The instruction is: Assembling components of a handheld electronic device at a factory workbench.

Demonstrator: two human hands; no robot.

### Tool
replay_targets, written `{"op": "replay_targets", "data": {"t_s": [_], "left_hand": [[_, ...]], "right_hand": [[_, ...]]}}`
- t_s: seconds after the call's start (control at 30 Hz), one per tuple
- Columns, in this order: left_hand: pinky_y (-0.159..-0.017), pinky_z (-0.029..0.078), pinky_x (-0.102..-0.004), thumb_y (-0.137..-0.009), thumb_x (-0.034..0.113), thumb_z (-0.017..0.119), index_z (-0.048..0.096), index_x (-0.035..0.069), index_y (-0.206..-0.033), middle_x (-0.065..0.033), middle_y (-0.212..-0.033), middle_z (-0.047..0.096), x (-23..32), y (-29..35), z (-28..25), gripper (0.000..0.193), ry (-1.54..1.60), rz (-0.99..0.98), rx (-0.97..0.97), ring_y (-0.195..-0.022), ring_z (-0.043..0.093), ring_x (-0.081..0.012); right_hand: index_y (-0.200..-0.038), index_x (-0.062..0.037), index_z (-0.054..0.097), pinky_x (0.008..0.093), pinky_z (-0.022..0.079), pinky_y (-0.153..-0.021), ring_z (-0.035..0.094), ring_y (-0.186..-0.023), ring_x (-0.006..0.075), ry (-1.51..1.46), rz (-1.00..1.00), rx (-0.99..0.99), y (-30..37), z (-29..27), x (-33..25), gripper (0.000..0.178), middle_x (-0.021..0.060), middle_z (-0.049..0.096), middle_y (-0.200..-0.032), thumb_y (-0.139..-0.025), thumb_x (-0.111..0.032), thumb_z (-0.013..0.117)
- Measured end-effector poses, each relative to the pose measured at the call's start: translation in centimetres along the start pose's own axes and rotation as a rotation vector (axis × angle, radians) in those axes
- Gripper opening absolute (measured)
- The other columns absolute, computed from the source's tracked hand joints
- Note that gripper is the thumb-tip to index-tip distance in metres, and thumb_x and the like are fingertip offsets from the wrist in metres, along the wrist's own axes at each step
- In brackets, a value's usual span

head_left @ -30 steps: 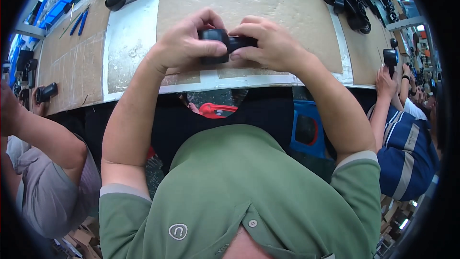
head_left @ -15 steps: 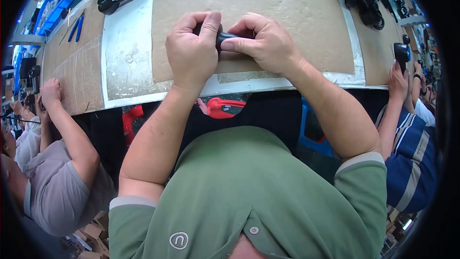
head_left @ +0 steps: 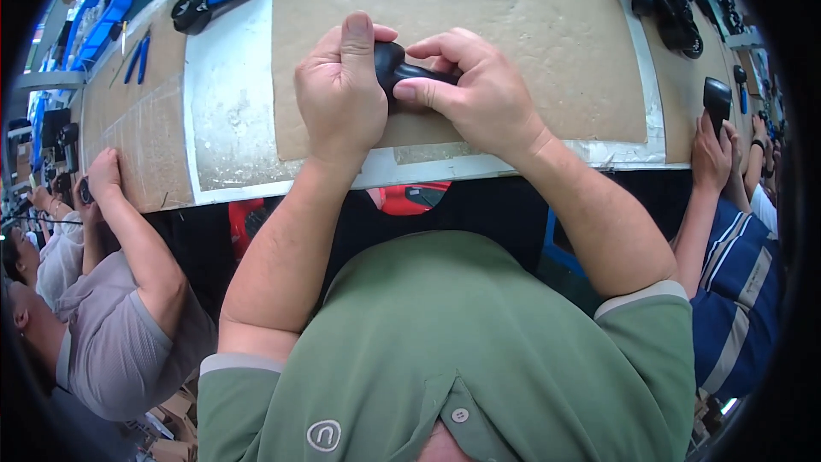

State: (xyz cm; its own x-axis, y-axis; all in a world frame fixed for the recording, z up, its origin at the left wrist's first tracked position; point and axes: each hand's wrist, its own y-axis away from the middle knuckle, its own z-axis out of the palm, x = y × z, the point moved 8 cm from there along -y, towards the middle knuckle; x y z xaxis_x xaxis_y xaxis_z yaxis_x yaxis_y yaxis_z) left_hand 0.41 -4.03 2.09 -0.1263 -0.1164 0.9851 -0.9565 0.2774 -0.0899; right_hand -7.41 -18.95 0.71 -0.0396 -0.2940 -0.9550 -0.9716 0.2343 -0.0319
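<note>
Gripping a small black part (head_left: 395, 68) between them, the left hand (head_left: 340, 90) and right hand (head_left: 479, 98) curl their fingers tight around it above the cardboard sheet (head_left: 513, 26). Beyond the left fingertips lies a blue-handled tool (head_left: 214, 0).

The cardboard sheet (head_left: 513, 26) is lying on the workbench (head_left: 227, 111), and both hands are resting on it near its front edge, the left hand (head_left: 342, 90) just left of the right hand (head_left: 479, 94), with a small part (head_left: 395, 67) sitting between them. A handled tool (head_left: 214, 0) is lying far left behind the hands. A row of parts (head_left: 663, 0) is lying far right. Co-workers' arms are reaching onto the bench at both sides.
</note>
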Motion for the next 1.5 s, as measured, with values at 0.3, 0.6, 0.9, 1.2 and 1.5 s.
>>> {"op": "replay_targets", "data": {"t_s": [0.3, 0.6, 0.9, 1.2, 1.5], "left_hand": [[-0.096, 0.054, -0.03, -0.117, 0.03, 0.054, 0.072, -0.001, -0.12, -0.0137, -0.116, 0.072, -3.0, -0.6, -0.8, 0.036, 0.885, -0.218, 0.091, -0.103, 0.069, -0.0189], [-0.098, 0.055, -0.0357, -0.117, 0.031, 0.052, 0.068, -0.002, -0.13, -0.0167, -0.121, 0.072, 0.3, 2.0, 1.3, 0.039, 0.995, -0.245, -0.175, -0.108, 0.07, -0.0218], [-0.095, 0.057, -0.0354, -0.114, 0.03, 0.057, 0.073, -0.001, -0.121, -0.0169, -0.12, 0.073, -2.7, -1.4, 1.4, 0.036, 0.986, -0.281, -0.294, -0.108, 0.07, -0.0215], [-0.091, 0.059, -0.0354, -0.11, 0.027, 0.063, 0.076, -0.001, -0.116, -0.0167, -0.117, 0.073, -1.0, -4.8, 2.7, 0.031, 0.758, -0.321, -0.324, -0.103, 0.071, -0.0231], [-0.089, 0.061, -0.0322, -0.108, 0.03, 0.069, 0.076, -0.002, -0.117, -0.0197, -0.114, 0.074, -1.7, -5.4, 2.6, 0.034, 0.824, -0.253, -0.355, -0.1, 0.073, -0.0255]], "right_hand": [[-0.117, -0.0028, 0.073, 0.0368, 0.055, -0.082, 0.064, -0.084, 0.0266, 0.455, -0.357, 0.165, 1.8, 0.2, -2.4, 0.036, 0.0088, 0.068, -0.096, -0.088, -0.017, 0.088], [-0.128, -0.0059, 0.067, 0.039, 0.055, -0.083, 0.066, -0.086, 0.031, 0.046, -0.231, 0.163, 2.4, 0.2, -1.6, 0.044, 0.0121, 0.069, -0.107, -0.088, -0.013, 0.082], [-0.132, -0.0039, 0.066, 0.0408, 0.056, -0.079, 0.066, -0.084, 0.0338, 0.567, -0.419, 0.298, 3.7, 1.5, -5.5, 0.048, 0.0138, 0.067, -0.111, -0.086, -0.009, 0.078], [-0.139, -0.0004, 0.063, 0.0371, 0.057, -0.076, 0.068, -0.085, 0.0306, 0.883, -0.474, 0.361, 2.2, 0.4, -6.8, 0.054, 0.013, 0.069, -0.108, -0.086, -0.004, 0.077], [-0.124, 0.0059, 0.068, 0.0283, 0.055, -0.06, 0.067, -0.071, 0.0173, -0.219, 0.041, 0.126, -1.1, -2.1, -2.3, 0.038, 0.009, 0.068, -0.089, -0.095, -0.012, 0.083]]}}
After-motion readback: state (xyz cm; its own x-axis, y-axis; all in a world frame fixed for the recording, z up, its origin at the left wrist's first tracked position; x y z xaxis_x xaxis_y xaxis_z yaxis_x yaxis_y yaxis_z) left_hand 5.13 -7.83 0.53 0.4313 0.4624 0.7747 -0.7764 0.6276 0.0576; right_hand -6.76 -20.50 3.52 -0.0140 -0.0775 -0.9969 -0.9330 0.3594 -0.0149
